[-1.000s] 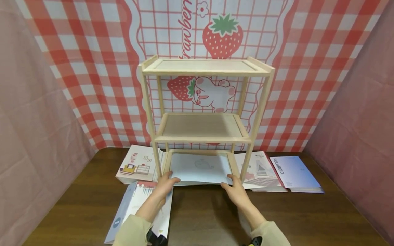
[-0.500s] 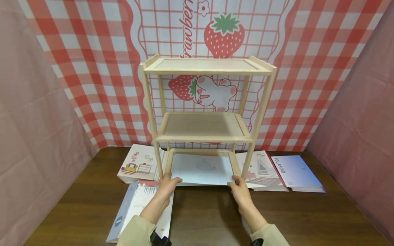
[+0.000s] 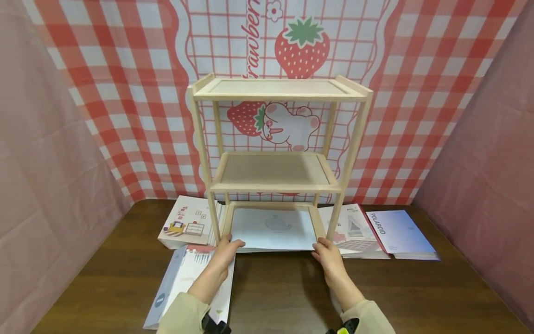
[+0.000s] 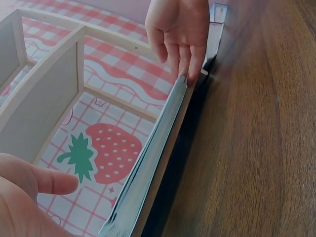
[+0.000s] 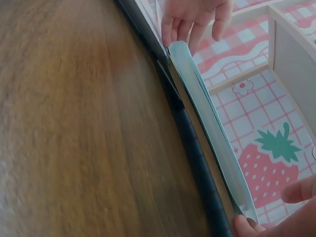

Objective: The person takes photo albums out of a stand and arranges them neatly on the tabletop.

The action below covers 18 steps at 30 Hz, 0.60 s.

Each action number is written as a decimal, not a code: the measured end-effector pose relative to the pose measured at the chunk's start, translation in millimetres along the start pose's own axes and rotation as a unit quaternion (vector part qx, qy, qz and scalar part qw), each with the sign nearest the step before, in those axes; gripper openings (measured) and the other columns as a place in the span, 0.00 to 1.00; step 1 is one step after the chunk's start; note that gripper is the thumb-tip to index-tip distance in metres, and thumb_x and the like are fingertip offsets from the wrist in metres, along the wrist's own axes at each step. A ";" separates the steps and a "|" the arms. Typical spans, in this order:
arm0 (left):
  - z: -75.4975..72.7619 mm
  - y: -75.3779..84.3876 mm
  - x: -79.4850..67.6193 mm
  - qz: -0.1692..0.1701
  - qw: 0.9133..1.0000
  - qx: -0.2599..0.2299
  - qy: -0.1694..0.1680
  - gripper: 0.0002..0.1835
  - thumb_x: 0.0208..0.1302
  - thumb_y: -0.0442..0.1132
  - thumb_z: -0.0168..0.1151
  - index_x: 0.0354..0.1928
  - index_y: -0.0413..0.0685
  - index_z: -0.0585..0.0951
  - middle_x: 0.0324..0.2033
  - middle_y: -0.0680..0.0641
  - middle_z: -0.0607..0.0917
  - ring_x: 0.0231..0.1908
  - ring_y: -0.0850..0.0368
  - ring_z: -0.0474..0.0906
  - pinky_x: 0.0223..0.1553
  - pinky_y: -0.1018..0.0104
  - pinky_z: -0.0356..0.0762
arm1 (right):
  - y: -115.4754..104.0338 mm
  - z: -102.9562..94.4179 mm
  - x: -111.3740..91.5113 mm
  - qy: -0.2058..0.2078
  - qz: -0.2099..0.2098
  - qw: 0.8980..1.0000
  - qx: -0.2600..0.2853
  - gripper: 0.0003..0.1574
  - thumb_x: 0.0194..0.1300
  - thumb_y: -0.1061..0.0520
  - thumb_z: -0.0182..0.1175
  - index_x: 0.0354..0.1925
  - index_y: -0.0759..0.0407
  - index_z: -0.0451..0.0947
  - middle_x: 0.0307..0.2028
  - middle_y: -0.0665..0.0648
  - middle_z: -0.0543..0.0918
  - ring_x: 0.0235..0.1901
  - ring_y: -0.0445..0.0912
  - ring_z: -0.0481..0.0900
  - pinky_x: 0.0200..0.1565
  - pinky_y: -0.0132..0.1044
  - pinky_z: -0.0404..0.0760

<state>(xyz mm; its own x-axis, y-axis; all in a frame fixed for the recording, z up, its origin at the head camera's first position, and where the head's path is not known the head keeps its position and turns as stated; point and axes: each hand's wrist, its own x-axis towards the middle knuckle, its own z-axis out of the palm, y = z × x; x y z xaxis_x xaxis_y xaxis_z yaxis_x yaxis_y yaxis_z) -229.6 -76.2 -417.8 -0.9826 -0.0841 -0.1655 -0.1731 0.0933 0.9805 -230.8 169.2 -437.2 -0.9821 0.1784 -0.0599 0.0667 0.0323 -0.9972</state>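
A thick paper book with a pale blue-white cover (image 3: 271, 228) lies flat on the bottom shelf of a light wooden rack (image 3: 275, 189). A faint whale drawing shows on the cover. Its page edge (image 5: 210, 108) faces the front. At the book's left front corner is my left hand (image 3: 225, 260), fingertips at its end and thumb held apart. My right hand (image 3: 331, 264) is at the opposite corner, its fingers (image 4: 185, 59) fairly straight against the book's end. Both thumbs stand off the pages in the wrist views.
Left of the rack lie an illustrated book (image 3: 189, 222) and a white book with a blue-grey strip (image 3: 200, 278). A red-edged book (image 3: 354, 232) and a blue POLAROID book (image 3: 400, 234) lie at right. A checked strawberry cloth (image 3: 125, 93) hangs behind the dark wooden table (image 3: 275, 292).
My right hand has shifted a little to the right, from the book's front edge to its corner. The left hand and the book stay nearly in place.
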 end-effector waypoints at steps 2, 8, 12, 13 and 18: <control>-1.5 -0.2 -0.3 0.000 1.000 0.007 0.002 0.38 0.54 0.34 0.51 0.62 0.20 0.49 0.62 0.22 0.50 0.64 0.29 0.44 0.64 0.40 0.42 | 9.2 -3.6 4.8 -0.012 -0.030 0.999 0.030 0.29 0.61 0.65 0.47 0.57 0.84 0.57 0.55 0.78 0.64 0.47 0.52 0.72 0.40 0.27 0.78; -5.6 -1.7 -1.6 -0.003 1.000 0.009 0.010 0.38 0.54 0.35 0.51 0.62 0.18 0.49 0.62 0.21 0.50 0.63 0.29 0.45 0.64 0.41 0.43 | 8.4 -4.6 1.3 -0.026 -0.028 0.999 0.035 0.27 0.61 0.65 0.47 0.55 0.83 0.60 0.52 0.75 0.67 0.36 0.45 0.75 0.38 0.28 0.79; -6.2 -3.4 -3.3 -0.003 1.000 0.015 0.013 0.38 0.53 0.34 0.51 0.61 0.17 0.50 0.62 0.20 0.50 0.63 0.29 0.44 0.64 0.42 0.43 | -0.4 -4.2 -3.6 -0.021 0.018 1.000 0.000 0.28 0.63 0.66 0.43 0.57 0.85 0.55 0.53 0.77 0.63 0.31 0.40 0.72 0.35 0.26 0.78; -6.0 -3.4 -3.5 -0.003 1.000 0.015 0.011 0.38 0.53 0.35 0.51 0.61 0.17 0.50 0.61 0.20 0.50 0.63 0.29 0.45 0.64 0.42 0.43 | -0.4 -5.5 -2.5 -0.021 0.021 1.000 0.002 0.28 0.63 0.66 0.43 0.57 0.85 0.55 0.51 0.75 0.64 0.30 0.40 0.72 0.35 0.25 0.78; -5.2 -1.8 -3.2 0.004 1.000 -0.002 -0.012 0.34 0.54 0.35 0.51 0.59 0.18 0.55 0.60 0.21 0.55 0.60 0.30 0.52 0.61 0.41 0.52 | -0.3 -14.9 2.0 -0.011 0.031 0.999 0.020 0.25 0.62 0.68 0.44 0.54 0.84 0.57 0.41 0.65 0.68 0.27 0.38 0.72 0.32 0.25 0.78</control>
<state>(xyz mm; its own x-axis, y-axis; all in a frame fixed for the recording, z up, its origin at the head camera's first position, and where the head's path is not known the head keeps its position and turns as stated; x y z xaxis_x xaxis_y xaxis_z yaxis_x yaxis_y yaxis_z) -225.9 -81.3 -418.4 -0.9854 -0.0601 -0.1591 -0.1641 0.0900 0.9823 -230.1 184.2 -436.4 -0.9799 0.1579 -0.1220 0.1207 -0.0181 -0.9925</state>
